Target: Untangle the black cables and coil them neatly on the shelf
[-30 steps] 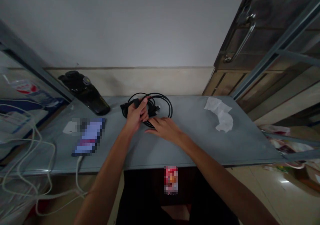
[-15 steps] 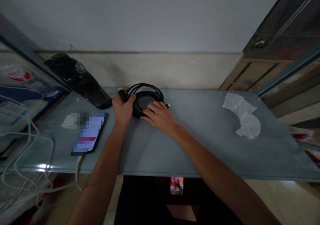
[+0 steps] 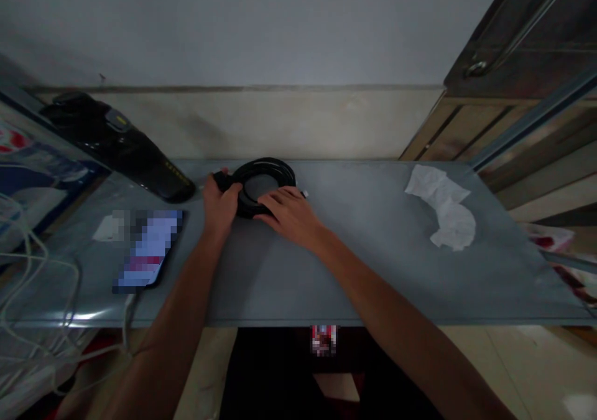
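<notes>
A coiled black cable (image 3: 265, 170) lies on the grey table (image 3: 354, 264) near the back wall. My left hand (image 3: 219, 205) is closed on the coil's left side, beside a black plug end. My right hand (image 3: 289, 213) rests on the coil's front right part with fingers laid over the strands, pressing them down. A small silver connector tip pokes out just right of the right hand's fingers.
A black handheld device (image 3: 116, 146) lies at the back left. A phone (image 3: 147, 252) with a white cable sits left of my arm. Crumpled white tissue (image 3: 443, 211) lies at the right. Wooden door and metal frame (image 3: 522, 96) stand at right.
The coil has been drawn tighter and laid flatter on the table. My left hand shifted to the coil's left edge and my right hand moved onto the coil.
</notes>
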`<state>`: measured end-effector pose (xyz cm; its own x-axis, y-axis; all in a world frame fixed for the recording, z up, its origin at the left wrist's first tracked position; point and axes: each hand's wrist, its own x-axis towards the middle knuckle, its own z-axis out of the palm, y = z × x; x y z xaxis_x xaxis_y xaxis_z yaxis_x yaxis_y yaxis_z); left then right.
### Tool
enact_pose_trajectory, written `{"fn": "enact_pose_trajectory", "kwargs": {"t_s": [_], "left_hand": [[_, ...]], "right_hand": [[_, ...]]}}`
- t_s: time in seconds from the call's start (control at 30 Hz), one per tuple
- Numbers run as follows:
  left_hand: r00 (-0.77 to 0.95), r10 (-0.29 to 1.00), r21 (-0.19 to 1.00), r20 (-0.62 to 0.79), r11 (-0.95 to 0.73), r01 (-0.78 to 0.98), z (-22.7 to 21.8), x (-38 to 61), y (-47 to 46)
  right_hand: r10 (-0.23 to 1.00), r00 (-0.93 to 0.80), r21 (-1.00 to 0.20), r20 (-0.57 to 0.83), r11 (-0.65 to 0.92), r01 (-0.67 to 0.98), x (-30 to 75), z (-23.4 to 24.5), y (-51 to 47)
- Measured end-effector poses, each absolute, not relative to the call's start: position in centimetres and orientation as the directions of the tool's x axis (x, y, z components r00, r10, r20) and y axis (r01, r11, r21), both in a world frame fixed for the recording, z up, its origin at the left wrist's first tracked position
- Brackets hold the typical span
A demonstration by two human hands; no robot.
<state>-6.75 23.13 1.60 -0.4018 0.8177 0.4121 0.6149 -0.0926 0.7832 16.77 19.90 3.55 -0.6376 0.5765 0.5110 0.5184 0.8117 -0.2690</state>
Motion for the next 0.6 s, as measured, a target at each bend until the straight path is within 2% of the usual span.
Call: {"fn": "enact_pose_trajectory", "kwargs": {"t_s": [0.1,0.23,0.47,0.6], "left_hand": [[-0.465,0.797,0.835,0.386,-0.087,0.544,2.0,-6.4,23.0],[-0.454,0.802,0.848,0.388,-0.118,0.516,2.6,-6.2,22.7],[-0.323,0.874,0.874,0.364,-0.201,0.441,3.2,-5.3,22.1],[-0.252,0.878,0.836,0.406,-0.245,0.491,3.4,-4.6,21.7]], "right_hand": [[0.592,-0.638,-0.279,0.492,0.801,0.529,16.8,3.5,20.1],[0.595,-0.655,-0.275,0.467,0.801,0.532,16.8,3.7,20.1],[0.589,-0.683,-0.211,0.432,0.803,0.558,17.3,4.0,19.9],[0.567,-0.698,-0.181,0.437,0.816,0.549,18.0,4.2,19.8]]}}
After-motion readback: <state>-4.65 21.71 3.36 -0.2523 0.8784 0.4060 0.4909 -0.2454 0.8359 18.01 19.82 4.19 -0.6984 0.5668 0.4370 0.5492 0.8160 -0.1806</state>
